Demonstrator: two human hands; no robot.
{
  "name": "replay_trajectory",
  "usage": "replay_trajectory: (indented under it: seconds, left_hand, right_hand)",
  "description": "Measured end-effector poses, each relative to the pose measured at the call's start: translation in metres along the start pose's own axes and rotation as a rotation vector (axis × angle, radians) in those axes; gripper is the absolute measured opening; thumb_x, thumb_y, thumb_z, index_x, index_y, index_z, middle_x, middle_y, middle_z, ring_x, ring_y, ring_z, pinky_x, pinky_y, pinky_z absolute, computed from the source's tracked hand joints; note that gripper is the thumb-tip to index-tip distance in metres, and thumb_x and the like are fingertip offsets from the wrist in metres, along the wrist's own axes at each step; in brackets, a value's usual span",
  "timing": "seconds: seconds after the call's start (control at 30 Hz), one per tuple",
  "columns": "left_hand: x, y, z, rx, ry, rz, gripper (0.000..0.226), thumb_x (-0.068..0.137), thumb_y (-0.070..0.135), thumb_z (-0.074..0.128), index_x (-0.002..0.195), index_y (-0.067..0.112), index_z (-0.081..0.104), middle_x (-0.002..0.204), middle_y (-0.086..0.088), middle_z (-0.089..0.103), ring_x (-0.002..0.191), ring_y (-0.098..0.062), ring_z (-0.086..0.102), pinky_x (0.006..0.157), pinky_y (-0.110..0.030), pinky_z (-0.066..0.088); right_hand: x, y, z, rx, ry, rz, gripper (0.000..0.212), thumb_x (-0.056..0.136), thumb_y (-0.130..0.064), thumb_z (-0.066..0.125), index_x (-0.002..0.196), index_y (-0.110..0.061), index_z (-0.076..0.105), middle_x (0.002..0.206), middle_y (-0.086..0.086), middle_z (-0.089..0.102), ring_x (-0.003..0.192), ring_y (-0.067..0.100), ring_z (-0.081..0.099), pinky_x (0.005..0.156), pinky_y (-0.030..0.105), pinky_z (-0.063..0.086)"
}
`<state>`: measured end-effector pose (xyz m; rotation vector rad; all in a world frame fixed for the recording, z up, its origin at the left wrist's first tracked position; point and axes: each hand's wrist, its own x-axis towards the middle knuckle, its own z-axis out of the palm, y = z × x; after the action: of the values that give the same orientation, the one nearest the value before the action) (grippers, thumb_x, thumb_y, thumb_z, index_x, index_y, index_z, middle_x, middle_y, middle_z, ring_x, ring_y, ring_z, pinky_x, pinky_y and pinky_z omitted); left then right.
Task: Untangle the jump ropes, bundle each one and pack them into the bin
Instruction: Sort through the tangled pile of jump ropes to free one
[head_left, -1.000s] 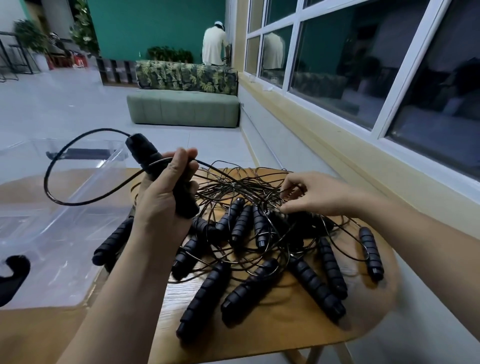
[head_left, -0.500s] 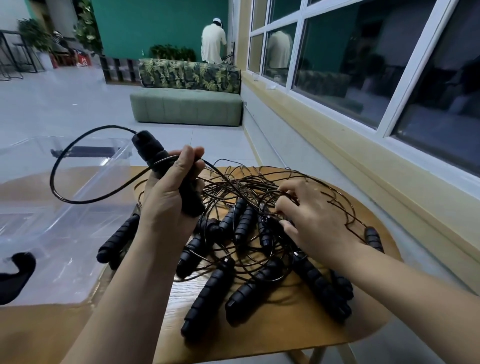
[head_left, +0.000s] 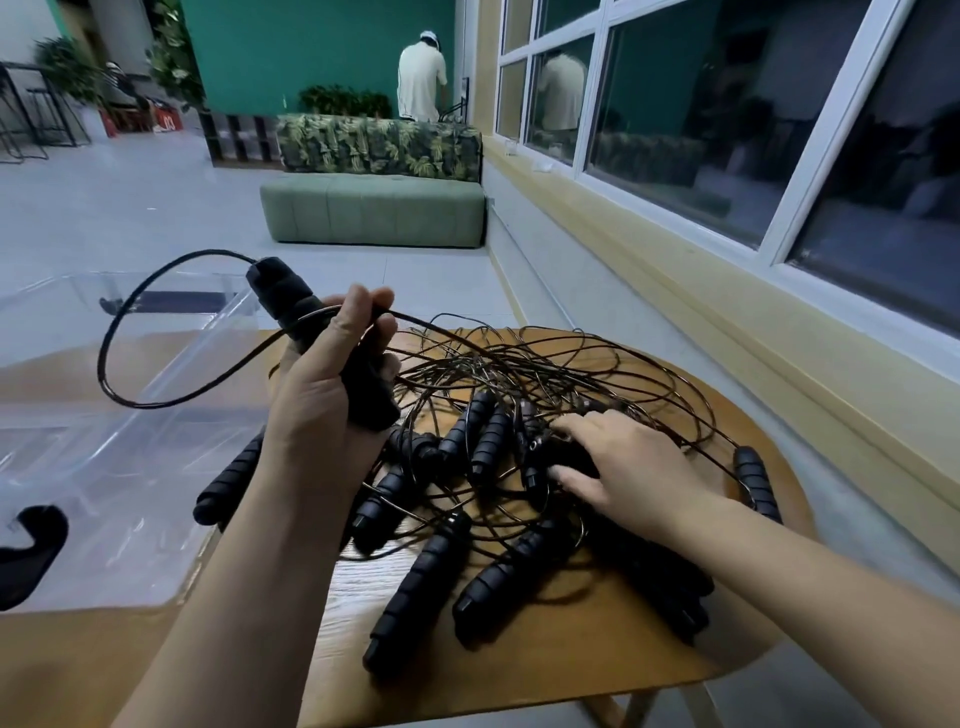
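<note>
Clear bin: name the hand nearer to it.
Left. The left hand, gripping a raised rope handle, hovers just beside the clear bin. The right hand is down on the rope tangle, farther right on the table.

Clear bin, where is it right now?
In the head view, the clear bin sits on the left side, right beside the wooden table holding the rope tangle, just past the left hand that grips a black handle.
</note>
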<state>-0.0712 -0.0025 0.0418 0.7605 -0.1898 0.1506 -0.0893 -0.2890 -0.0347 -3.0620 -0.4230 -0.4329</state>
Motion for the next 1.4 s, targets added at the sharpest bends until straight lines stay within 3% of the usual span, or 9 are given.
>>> replay_trajectory:
  seconds: [0.37, 0.5, 0.67, 0.77, 1.07, 1.17, 1.27, 1.33, 1.4]
  left_hand:
    - [0.010, 0.014, -0.012, -0.011, 0.065, 0.094, 0.008, 0.101, 0.024, 0.070, 0.104, 0.022, 0.063, 0.103, 0.004, 0.076, 0.085, -0.005, 0.070, 0.064, -0.021, 0.043]
    - [0.009, 0.015, -0.010, -0.013, 0.055, 0.081, 0.008, 0.101, 0.026, 0.069, 0.104, 0.021, 0.064, 0.103, 0.005, 0.076, 0.085, -0.005, 0.070, 0.064, -0.021, 0.043]
    - [0.006, 0.009, -0.004, -0.026, 0.002, 0.027, 0.011, 0.101, 0.025, 0.069, 0.106, 0.020, 0.061, 0.106, 0.002, 0.076, 0.083, -0.006, 0.070, 0.063, -0.021, 0.044]
    - [0.005, 0.007, -0.003, 0.001, -0.031, 0.005, 0.015, 0.101, 0.023, 0.068, 0.113, 0.018, 0.060, 0.111, 0.000, 0.076, 0.082, -0.007, 0.069, 0.061, -0.020, 0.044]
    - [0.005, 0.004, -0.014, 0.442, -0.098, -0.279, 0.035, 0.087, 0.013, 0.079, 0.122, 0.010, 0.074, 0.112, -0.007, 0.079, 0.084, -0.009, 0.072, 0.053, -0.016, 0.044]
    - [0.001, 0.003, -0.015, 0.523, -0.126, -0.393, 0.026, 0.091, 0.008, 0.077, 0.117, 0.002, 0.074, 0.101, -0.016, 0.078, 0.075, -0.016, 0.072, 0.060, -0.024, 0.055]
    - [0.001, 0.002, -0.018, 0.667, -0.163, -0.375, 0.023, 0.090, 0.008, 0.080, 0.110, -0.002, 0.074, 0.089, -0.019, 0.075, 0.067, -0.019, 0.067, 0.059, -0.021, 0.054]
    - [0.002, 0.002, -0.019, 0.752, -0.170, -0.344, 0.021, 0.089, 0.011, 0.082, 0.106, 0.000, 0.076, 0.085, -0.015, 0.076, 0.068, -0.020, 0.065, 0.065, -0.024, 0.055]
    - [0.003, -0.001, -0.019, 0.814, -0.172, -0.316, 0.020, 0.088, 0.014, 0.084, 0.103, 0.004, 0.077, 0.086, -0.013, 0.078, 0.070, -0.021, 0.067, 0.072, -0.030, 0.055]
  right_hand:
    - [0.018, 0.000, -0.018, 0.138, -0.195, 0.124, 0.037, 0.088, -0.040, 0.068, 0.124, -0.034, 0.068, 0.115, -0.010, 0.062, 0.115, 0.016, 0.060, 0.093, 0.037, 0.055]
    - [0.030, -0.014, -0.052, 0.366, 0.147, 0.109, 0.009, 0.087, -0.029, 0.068, 0.096, -0.029, 0.070, 0.090, -0.012, 0.065, 0.087, 0.011, 0.064, 0.074, 0.032, 0.051]
    - [0.052, -0.055, -0.090, 0.471, 0.049, -0.021, 0.041, 0.100, -0.047, 0.071, 0.138, -0.036, 0.064, 0.087, -0.011, 0.069, 0.080, 0.000, 0.060, 0.070, 0.024, 0.042]
    - [0.068, -0.062, -0.094, 0.468, 0.033, -0.022, 0.023, 0.106, -0.043, 0.065, 0.107, -0.024, 0.077, 0.080, -0.009, 0.071, 0.070, 0.002, 0.058, 0.067, 0.030, 0.040]
    - [0.122, -0.004, -0.170, 0.891, 0.145, 0.383, 0.015, 0.103, -0.014, 0.069, 0.104, 0.000, 0.075, 0.080, 0.007, 0.080, 0.061, 0.014, 0.073, 0.054, 0.024, 0.051]
    - [0.149, 0.036, -0.186, 0.927, 0.203, 0.553, 0.012, 0.106, -0.006, 0.058, 0.101, -0.002, 0.068, 0.103, 0.019, 0.079, 0.057, 0.014, 0.074, 0.050, 0.022, 0.053]
    - [0.152, 0.073, -0.192, 0.433, 0.286, 0.653, 0.032, 0.101, -0.001, 0.047, 0.130, -0.007, 0.060, 0.118, 0.025, 0.068, 0.075, 0.034, 0.067, 0.054, 0.033, 0.049]
    - [0.142, 0.082, -0.187, 0.034, 0.095, 0.636, 0.074, 0.098, 0.003, 0.043, 0.167, -0.016, 0.026, 0.116, 0.023, 0.058, 0.086, 0.040, 0.056, 0.063, 0.038, 0.046]
    - [0.131, 0.079, -0.175, -0.119, -0.079, 0.584, 0.093, 0.097, 0.005, 0.044, 0.173, -0.023, -0.001, 0.120, 0.028, 0.059, 0.079, 0.036, 0.055, 0.069, 0.040, 0.047]
